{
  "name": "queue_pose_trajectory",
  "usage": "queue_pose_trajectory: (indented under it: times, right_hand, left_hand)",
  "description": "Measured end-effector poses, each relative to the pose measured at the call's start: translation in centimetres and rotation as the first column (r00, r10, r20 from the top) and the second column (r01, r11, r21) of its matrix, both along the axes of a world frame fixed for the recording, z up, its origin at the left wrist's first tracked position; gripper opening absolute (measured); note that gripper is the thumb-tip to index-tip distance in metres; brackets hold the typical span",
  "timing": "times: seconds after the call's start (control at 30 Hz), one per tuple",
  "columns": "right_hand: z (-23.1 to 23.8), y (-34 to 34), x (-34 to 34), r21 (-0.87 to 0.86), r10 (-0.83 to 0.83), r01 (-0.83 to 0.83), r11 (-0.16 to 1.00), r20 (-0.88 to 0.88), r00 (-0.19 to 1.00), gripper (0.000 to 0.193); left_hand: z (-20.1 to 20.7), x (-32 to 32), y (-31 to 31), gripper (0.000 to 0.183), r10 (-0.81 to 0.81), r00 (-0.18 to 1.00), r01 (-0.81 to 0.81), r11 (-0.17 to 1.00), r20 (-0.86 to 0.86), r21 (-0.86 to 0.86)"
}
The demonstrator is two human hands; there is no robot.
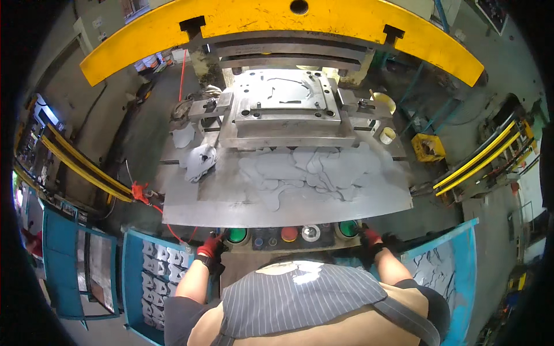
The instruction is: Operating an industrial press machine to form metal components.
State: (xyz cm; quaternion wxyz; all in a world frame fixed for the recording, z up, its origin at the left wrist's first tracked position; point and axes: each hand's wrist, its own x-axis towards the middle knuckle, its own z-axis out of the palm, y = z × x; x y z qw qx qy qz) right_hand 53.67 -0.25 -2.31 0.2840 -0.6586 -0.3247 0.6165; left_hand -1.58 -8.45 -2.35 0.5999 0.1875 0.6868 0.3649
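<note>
My left hand [211, 248], in a red and dark glove, is at the left end of the control panel [273, 242], beside a green push button [236, 235]. My right hand [372, 237], gloved the same way, is at the panel's right end beside another green button [348, 228]. The fingers of both hands are too dark and small to read, and I cannot tell whether they touch the buttons. Between these buttons are a red button [289, 234] and a silver round one [310, 233]. Ahead, thin dark pieces lie on the press's lower die [277, 98].
Flat grey sheet pieces [311, 170] overlap on the metal table [231, 210]. A crumpled cloth [201, 162] lies at its left. The yellow press beam [340, 20] spans above. Blue bins with metal parts flank me, left [126, 277] and right [470, 259]. A yellow crate [428, 148] stands right.
</note>
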Motion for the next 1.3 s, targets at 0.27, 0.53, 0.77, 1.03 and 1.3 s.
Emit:
queue_pose_trajectory:
  times: [0.27, 0.53, 0.77, 1.03, 1.3]
  right_hand:
    - [1.5, 0.2, -2.3, -0.002, -0.126, 0.127, 0.992, -0.161, 0.979, 0.029]
    - [-0.2, 0.6, -1.4, -0.021, -0.199, 0.199, 0.980, -0.200, 0.959, 0.024]
    - [-2.1, 1.1, -0.8, 0.102, -0.039, 0.035, 0.994, 0.030, 0.999, 0.020]
    - [-3.9, 0.3, 1.4, 0.122, -0.038, 0.009, 0.992, 0.239, 0.970, 0.031]
    - [7.4, 1.9, -2.3, 0.778, -0.586, -0.102, 0.620, 0.545, 0.600, 0.057]
  left_hand:
    - [-6.1, -1.4, 2.5, 0.040, -0.297, 0.897, 0.355, 0.925, -0.327, 0.133]
    - [2.9, 1.7, 2.3, 0.030, -0.228, 0.940, 0.237, 0.972, -0.252, 0.003]
    - [-1.3, 0.0, 1.5, 0.031, -0.218, 0.959, 0.215, 0.976, -0.179, -0.036]
    - [-1.8, -0.1, -0.4, 0.037, -0.102, 0.899, 0.221, 0.945, -0.426, 0.240]
    - [-9.8, -12.1, -12.2, 0.027, 0.844, 0.515, -0.653, 0.499, -0.150, 0.570]
